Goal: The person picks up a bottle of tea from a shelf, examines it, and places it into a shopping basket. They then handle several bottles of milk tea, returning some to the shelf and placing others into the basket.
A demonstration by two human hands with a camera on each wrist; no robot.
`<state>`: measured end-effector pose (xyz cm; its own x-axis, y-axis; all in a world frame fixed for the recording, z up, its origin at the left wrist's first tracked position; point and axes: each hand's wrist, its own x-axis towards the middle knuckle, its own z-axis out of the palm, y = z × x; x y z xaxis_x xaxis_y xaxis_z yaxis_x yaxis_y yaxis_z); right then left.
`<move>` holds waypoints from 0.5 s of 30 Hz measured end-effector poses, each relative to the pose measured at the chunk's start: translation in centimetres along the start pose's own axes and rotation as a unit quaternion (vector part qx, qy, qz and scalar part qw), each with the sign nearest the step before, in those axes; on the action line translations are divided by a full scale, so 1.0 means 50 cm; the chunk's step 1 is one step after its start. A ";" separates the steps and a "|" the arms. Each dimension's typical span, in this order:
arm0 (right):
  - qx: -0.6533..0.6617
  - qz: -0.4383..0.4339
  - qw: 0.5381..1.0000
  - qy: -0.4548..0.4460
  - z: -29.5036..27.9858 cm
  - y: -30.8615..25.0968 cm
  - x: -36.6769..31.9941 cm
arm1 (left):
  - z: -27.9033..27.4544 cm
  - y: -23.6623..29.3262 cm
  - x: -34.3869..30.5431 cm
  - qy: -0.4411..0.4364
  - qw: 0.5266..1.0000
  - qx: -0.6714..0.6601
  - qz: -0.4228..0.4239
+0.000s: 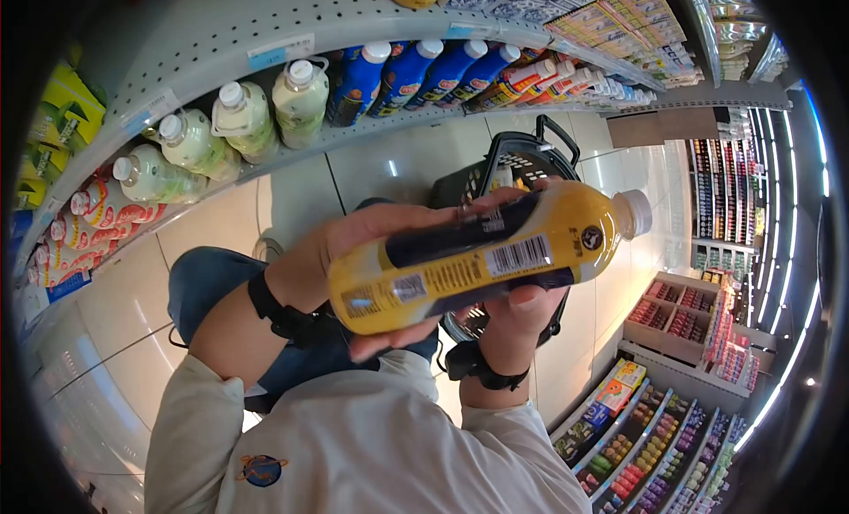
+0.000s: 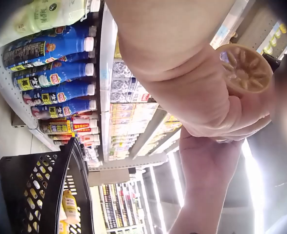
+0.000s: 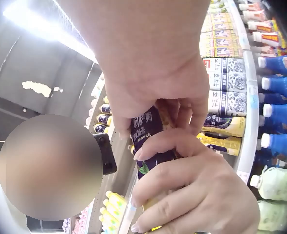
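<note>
Both hands hold a yellow plastic drink bottle [image 1: 478,257] with a dark label and a whitish cap. It lies slantwise in front of the chest, its barcode side facing up and its cap pointing right. My left hand [image 1: 380,226] grips the lower half, its thumb side partly behind the bottle. Near the cap end, my right hand [image 1: 531,306] holds the bottle with the thumb against the label. The ridged base of the bottle [image 2: 246,70] shows in the left wrist view. Fingers of the left hand [image 3: 197,190] wrap across the dark label in the right wrist view.
A black shopping basket [image 2: 29,190] with yellow-labelled goods inside stands on the tiled floor [image 1: 301,182]. Alongside runs a shelf with pale green bottles [image 1: 243,120], blue bottles [image 1: 363,85] and cartons [image 2: 126,87]. More display racks [image 1: 654,434] stand at the right.
</note>
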<state>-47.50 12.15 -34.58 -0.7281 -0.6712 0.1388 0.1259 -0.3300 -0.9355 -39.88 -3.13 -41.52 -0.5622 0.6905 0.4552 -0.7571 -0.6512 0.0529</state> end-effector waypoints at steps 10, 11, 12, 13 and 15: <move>-0.501 0.048 0.864 0.015 -0.215 0.087 -0.034 | 0.045 0.062 -0.003 0.337 0.762 0.482 0.272; -0.618 0.056 0.784 -0.005 -0.241 0.101 -0.066 | 0.041 0.071 -0.011 0.369 0.681 0.546 0.319; -0.637 0.066 0.768 -0.020 -0.271 0.129 -0.110 | 0.044 0.089 -0.022 0.400 0.611 0.584 0.354; -0.655 0.075 0.751 -0.033 -0.297 0.162 -0.156 | 0.056 0.098 -0.023 0.428 0.586 0.556 0.405; -0.662 0.126 0.737 -0.043 -0.333 0.214 -0.247 | 0.069 0.142 -0.031 0.438 0.520 0.561 0.472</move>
<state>-48.40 27.95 -51.68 -0.7412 -0.6590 -0.1280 -0.5599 0.7121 -0.4236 -43.27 -9.89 -38.79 -0.8155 -0.5448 0.1953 0.3882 -0.2648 0.8827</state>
